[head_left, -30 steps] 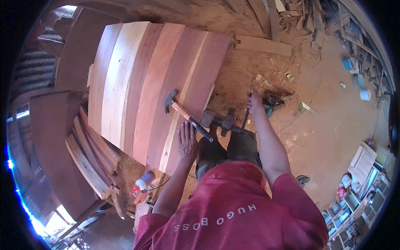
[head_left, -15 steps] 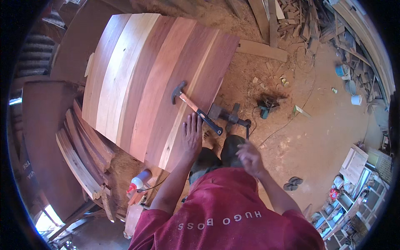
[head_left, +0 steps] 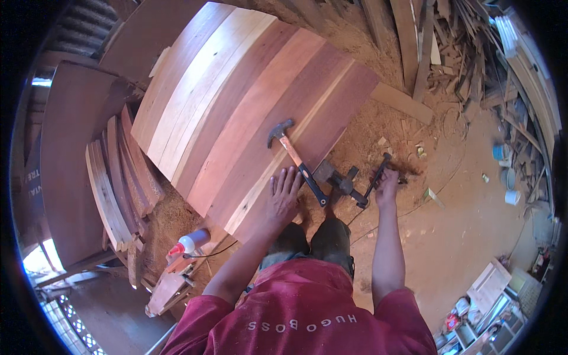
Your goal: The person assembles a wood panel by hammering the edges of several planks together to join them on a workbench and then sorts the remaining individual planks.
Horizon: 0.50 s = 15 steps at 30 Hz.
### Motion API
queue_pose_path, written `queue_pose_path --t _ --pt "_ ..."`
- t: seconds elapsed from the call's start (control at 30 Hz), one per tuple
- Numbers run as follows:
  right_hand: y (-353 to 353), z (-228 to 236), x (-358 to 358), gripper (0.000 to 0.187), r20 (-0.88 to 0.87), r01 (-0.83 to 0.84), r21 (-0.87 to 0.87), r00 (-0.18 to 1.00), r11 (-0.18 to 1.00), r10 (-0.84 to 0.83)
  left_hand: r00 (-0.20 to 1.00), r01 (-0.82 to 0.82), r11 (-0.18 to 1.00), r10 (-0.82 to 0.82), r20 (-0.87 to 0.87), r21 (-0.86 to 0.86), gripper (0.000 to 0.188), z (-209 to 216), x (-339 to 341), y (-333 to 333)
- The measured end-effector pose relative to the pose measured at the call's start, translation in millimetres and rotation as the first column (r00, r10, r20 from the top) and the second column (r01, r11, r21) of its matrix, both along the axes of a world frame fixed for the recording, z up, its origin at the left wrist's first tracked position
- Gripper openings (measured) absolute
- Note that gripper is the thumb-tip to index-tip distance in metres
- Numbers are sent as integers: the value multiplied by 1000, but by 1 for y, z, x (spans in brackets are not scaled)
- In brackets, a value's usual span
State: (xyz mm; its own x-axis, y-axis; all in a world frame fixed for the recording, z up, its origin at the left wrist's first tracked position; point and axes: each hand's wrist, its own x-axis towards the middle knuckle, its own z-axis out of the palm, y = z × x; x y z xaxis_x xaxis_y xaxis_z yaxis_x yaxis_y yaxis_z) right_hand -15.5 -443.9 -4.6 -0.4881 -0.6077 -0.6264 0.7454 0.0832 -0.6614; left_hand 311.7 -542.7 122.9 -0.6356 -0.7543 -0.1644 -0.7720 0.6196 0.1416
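Note:
A wide panel of light and reddish wooden boards (head_left: 236, 100) lies in front of me. My left hand (head_left: 284, 198) rests flat on its near right part, fingers stretched out. Just beyond those fingertips a claw hammer (head_left: 303, 168) lies on the panel, its black handle end toward me. At the panel's right edge is a dark metal vise (head_left: 342, 180) with a bar handle (head_left: 373, 180) angled away to the right. My right hand (head_left: 387, 184) is closed around the far part of that bar. Its fingertips are partly hidden.
A white glue bottle with a red cap (head_left: 192, 241) lies near my left forearm. Curved boards (head_left: 109, 189) lean in a stack at the left. Wood offcuts (head_left: 467, 65) pile up at the far right. A cable (head_left: 414, 207) crosses the dusty floor. Buckets (head_left: 502, 152) stand farther right.
My right hand has moved away from me and closed on the vise handle, which has swung outward to the right. My left hand stays flat on the panel. The whole view has shifted.

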Motion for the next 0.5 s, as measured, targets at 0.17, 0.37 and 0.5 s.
queue_pose_path --t 0.17,0.37,0.5 --pt "63 90 52 53 -442 -180 -35 885 983 146 968 -159 961 197 -157 228 88 30 25 6" --pt "121 120 116 30 -490 -622 358 509 696 708 843 -475 868 496 -209 145 74 -5 76 24" --pt "41 174 101 19 -663 -654 442 223 613 715 727 -616 781 613 -309 102 59 2 91 23"
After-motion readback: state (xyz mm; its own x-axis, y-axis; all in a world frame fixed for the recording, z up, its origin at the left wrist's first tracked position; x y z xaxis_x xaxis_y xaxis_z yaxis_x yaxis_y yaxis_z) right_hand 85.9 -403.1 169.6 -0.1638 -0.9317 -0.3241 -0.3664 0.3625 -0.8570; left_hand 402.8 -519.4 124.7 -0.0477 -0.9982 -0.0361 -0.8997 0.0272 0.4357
